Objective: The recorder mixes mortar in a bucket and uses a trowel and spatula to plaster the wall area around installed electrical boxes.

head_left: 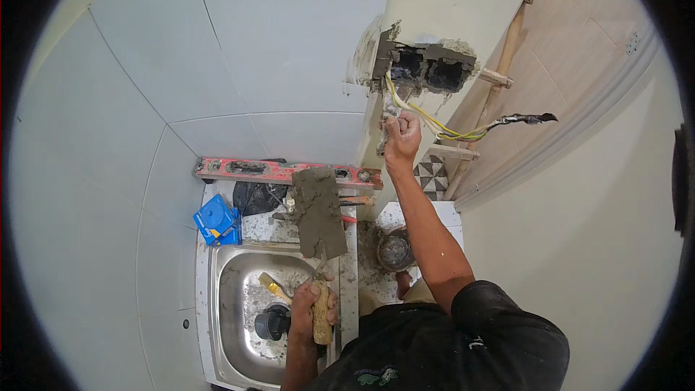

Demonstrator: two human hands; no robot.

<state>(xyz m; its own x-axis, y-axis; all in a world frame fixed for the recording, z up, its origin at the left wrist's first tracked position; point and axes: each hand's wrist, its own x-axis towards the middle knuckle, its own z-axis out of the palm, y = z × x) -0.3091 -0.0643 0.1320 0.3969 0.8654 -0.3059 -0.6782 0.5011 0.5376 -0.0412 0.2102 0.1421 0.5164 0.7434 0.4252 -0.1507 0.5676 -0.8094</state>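
My left hand (pixel 304 308) is wrapped round the pale wooden handle of a trowel (pixel 322 315) above the steel sink. Its blade points away from me, under a thick slab of grey mortar (pixel 318 210). At the wall my right hand (pixel 402 141) is closed, beside a narrow mortar-smeared strip; what its fingers grip is not clear. Just above it are two dark electrical boxes (pixel 445 72) side by side, with rough grey mortar (pixel 381 58) around them. Yellow-green and pale wires (pixel 427 117) loop out from the boxes past my right hand, ending in a black-wrapped tip.
A red spirit level (pixel 271 168) lies along the back of the counter. Nearby are a blue packet (pixel 216 219) and a black plastic bag (pixel 257 198). The sink (pixel 221 318) holds a brush (pixel 274 287) and a black fitting (pixel 271 322). A wooden ladder (pixel 499 76) leans at the right.
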